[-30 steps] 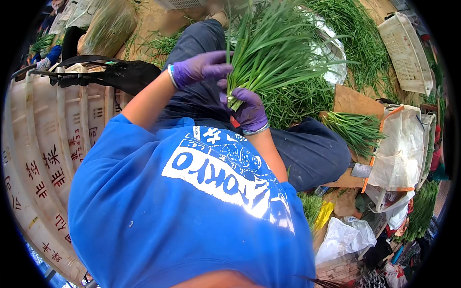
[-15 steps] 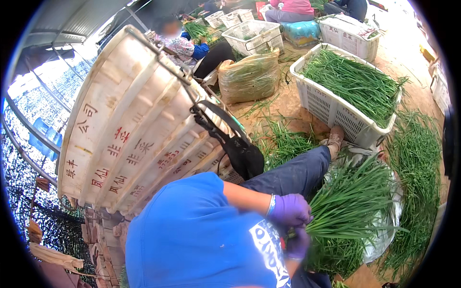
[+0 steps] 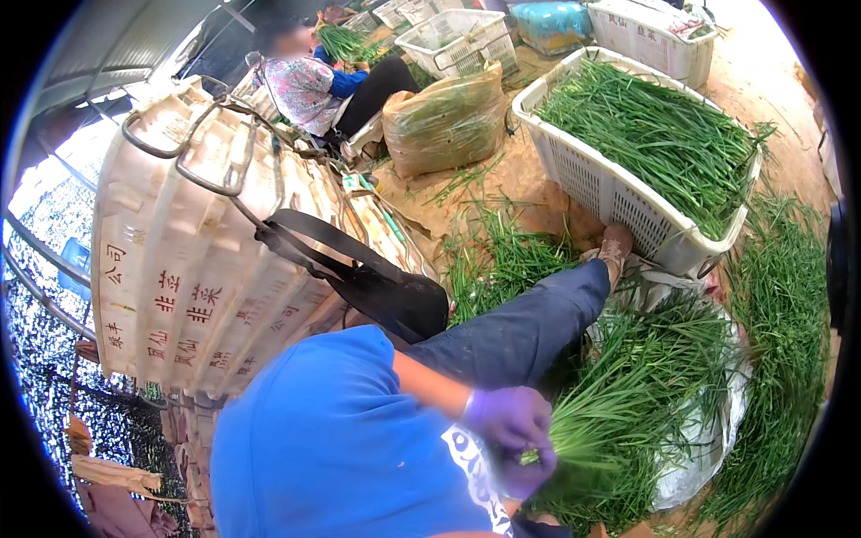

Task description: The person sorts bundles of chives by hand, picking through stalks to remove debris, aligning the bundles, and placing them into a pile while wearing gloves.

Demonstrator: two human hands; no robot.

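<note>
My left hand [image 3: 513, 418], in a purple glove, is closed on the pale stem end of a bunch of garlic chives [image 3: 581, 430]. Just below it, my right hand [image 3: 527, 470], also gloved in purple, is closed at the same end and a little blurred. A bit of green shows between the two hands. The leaves fan out to the right over a heap of loose chives [image 3: 659, 359], which lies on a white plastic sheet [image 3: 717, 439]. My fingertips are partly hidden.
A white crate [image 3: 619, 184] full of chives stands beyond my foot. Stacked white crates [image 3: 179, 269] with a black bag [image 3: 395, 291] rise at left. More chives [image 3: 780, 359] lie at far right. A stuffed plastic sack [image 3: 446, 121] and a seated person [image 3: 309, 90] are farther back.
Both hands have shifted left and slightly, with the chive bunch still held. The view has turned, so the crates and sack sit differently in the picture.
</note>
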